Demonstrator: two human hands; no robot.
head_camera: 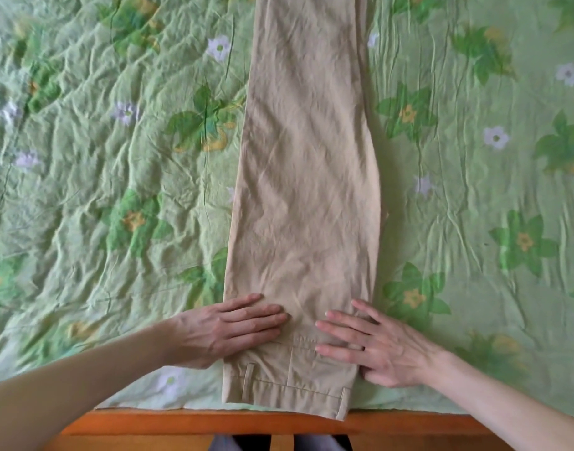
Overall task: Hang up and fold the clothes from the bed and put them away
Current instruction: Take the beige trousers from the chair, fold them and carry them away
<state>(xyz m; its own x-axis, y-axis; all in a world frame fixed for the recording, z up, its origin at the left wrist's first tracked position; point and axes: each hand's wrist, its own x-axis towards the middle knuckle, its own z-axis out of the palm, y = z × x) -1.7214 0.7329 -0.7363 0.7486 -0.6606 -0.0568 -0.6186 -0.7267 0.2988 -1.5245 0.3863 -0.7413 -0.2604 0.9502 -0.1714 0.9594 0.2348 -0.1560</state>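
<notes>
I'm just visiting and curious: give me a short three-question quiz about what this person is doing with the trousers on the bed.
1. True or false: both hands lie flat on the beige trousers.
2. Which end of the trousers is nearest the person: A) waistband B) leg hems?
3. What pattern is on the green bedspread?

Key:
1. True; the left hand and right hand press with straight fingers.
2. A.
3. Flowers.

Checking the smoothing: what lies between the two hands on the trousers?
In the head view, only bare beige trousers fabric lies between the left hand and right hand; both rest flat near the waistband.
</notes>
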